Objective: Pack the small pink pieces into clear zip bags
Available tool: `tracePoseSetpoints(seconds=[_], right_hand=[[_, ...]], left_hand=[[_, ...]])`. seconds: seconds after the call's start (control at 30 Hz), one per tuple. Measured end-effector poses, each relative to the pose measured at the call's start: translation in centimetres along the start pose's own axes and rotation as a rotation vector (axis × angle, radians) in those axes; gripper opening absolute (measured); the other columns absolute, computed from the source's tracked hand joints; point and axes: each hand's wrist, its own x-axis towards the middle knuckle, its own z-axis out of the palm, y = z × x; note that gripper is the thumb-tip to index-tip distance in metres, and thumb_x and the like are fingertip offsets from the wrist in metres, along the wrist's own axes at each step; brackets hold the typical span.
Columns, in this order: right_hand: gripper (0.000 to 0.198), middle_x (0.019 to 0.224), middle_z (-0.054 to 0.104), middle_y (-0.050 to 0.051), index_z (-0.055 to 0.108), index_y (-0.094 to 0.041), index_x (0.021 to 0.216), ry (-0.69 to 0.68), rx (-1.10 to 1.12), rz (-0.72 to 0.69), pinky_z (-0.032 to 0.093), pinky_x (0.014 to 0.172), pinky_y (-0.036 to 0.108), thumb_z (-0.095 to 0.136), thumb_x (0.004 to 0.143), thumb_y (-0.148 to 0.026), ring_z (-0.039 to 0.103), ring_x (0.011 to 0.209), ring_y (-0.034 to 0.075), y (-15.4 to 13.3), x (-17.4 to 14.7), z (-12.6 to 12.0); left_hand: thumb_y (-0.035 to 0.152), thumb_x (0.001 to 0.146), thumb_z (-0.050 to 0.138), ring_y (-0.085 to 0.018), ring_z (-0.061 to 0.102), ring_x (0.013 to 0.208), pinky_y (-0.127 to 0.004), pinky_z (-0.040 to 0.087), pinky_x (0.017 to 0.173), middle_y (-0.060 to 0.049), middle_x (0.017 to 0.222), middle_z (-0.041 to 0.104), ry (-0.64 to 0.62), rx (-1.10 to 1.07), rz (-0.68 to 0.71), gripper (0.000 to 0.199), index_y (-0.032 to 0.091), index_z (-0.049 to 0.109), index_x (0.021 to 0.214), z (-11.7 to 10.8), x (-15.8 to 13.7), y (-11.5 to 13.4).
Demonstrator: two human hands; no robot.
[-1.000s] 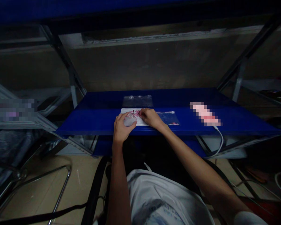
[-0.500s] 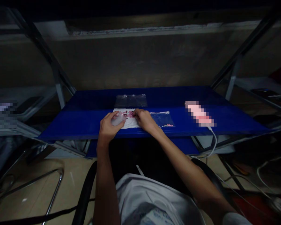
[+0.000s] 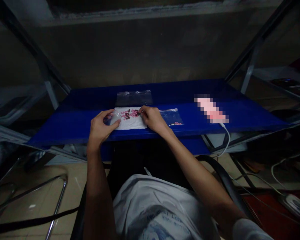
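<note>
My left hand [image 3: 100, 128] is curled around a clear plastic container [image 3: 115, 116], tipped on its side with its mouth towards a spread of small pink pills [image 3: 133, 113]. Several dark capsules [image 3: 127, 115] lie among the pills. All of them rest on a white cloth [image 3: 135, 124]. At the right end of the pile, my right hand [image 3: 152, 117] has its thumb and fingers drawn together close to a dark capsule; whatever is between the fingertips is too small to make out. Just beyond that hand lies a clear zip bag [image 3: 171, 117] with a few pink pills in its corner.
Behind the cloth is another clear zip bag [image 3: 134, 98], lying flat. A blurred pink object [image 3: 210, 108] with a white cable [image 3: 228, 138] lies on the right of the blue table [image 3: 190, 128]. Metal frame posts [image 3: 51, 95] stand at both ends.
My left hand has drawn the container leftwards, away from the right hand, and more pills and capsules show on the cloth. My right hand stays at the pile's right end. The view has tilted downwards.
</note>
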Motion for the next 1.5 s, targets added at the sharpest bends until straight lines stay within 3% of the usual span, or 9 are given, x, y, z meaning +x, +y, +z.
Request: tracePoseSetpoints(seconds=[0.2, 0.33, 0.53, 0.83, 1.17, 1.5], right_hand=[[0.031, 0.111, 0.078, 0.013, 0.07, -0.013, 0.114, 0.073, 0.104, 0.027, 0.047, 0.094, 0.028, 0.049, 0.096, -0.001, 0.071, 0.104, 0.022, -0.3, -0.8, 0.8], [0.035, 0.113, 0.077, 0.014, 0.071, -0.013, 0.116, 0.033, 0.065, 0.053, 0.047, 0.093, 0.027, 0.049, 0.094, 0.002, 0.071, 0.104, 0.022, -0.3, -0.7, 0.7], [0.031, 0.109, 0.077, 0.015, 0.075, -0.013, 0.111, -0.053, -0.007, 0.044, 0.046, 0.089, 0.026, 0.052, 0.094, -0.001, 0.07, 0.103, 0.023, -0.8, 0.4, 0.0], [0.028, 0.107, 0.077, 0.012, 0.074, -0.014, 0.111, -0.053, 0.011, 0.028, 0.045, 0.087, 0.027, 0.056, 0.094, -0.002, 0.069, 0.098, 0.022, -0.4, 0.6, -0.2], [0.036, 0.096, 0.077, 0.011, 0.077, -0.013, 0.109, 0.005, -0.098, 0.009, 0.043, 0.082, 0.026, 0.053, 0.089, 0.005, 0.068, 0.092, 0.021, -2.2, 1.1, -2.3], [0.025, 0.101, 0.076, 0.011, 0.077, -0.016, 0.103, -0.057, -0.012, 0.005, 0.045, 0.086, 0.027, 0.058, 0.091, -0.003, 0.068, 0.094, 0.021, 0.4, 1.4, 0.5]], left_hand=[[0.045, 0.077, 0.078, -0.025, 0.071, 0.1, -0.039, 0.057, 0.096, -0.01, 0.116, 0.077, -0.003, -0.072, -0.033, 0.054, 0.018, 0.075, 0.124, 1.5, 0.5, 0.0], [0.045, 0.076, 0.077, -0.026, 0.072, 0.1, -0.039, 0.057, 0.096, -0.009, 0.114, 0.077, -0.045, -0.011, 0.007, 0.054, 0.018, 0.075, 0.123, 0.4, 1.6, 0.6], [0.045, 0.078, 0.076, -0.026, 0.071, 0.1, -0.039, 0.056, 0.095, -0.01, 0.113, 0.076, 0.002, 0.039, 0.06, 0.054, 0.018, 0.074, 0.124, -1.4, 1.0, 1.9], [0.042, 0.077, 0.078, -0.024, 0.071, 0.097, -0.037, 0.058, 0.093, -0.01, 0.111, 0.075, -0.005, -0.029, 0.022, 0.053, 0.018, 0.074, 0.124, 1.6, 1.9, 0.1], [0.038, 0.077, 0.077, -0.022, 0.07, 0.094, -0.037, 0.057, 0.092, -0.008, 0.108, 0.075, 0.057, -0.08, 0.041, 0.049, 0.018, 0.074, 0.121, -1.7, 0.1, 0.6], [0.037, 0.075, 0.079, -0.024, 0.07, 0.094, -0.038, 0.056, 0.092, -0.008, 0.105, 0.073, -0.029, -0.022, 0.037, 0.052, 0.017, 0.073, 0.122, 2.8, 1.7, 0.5]])
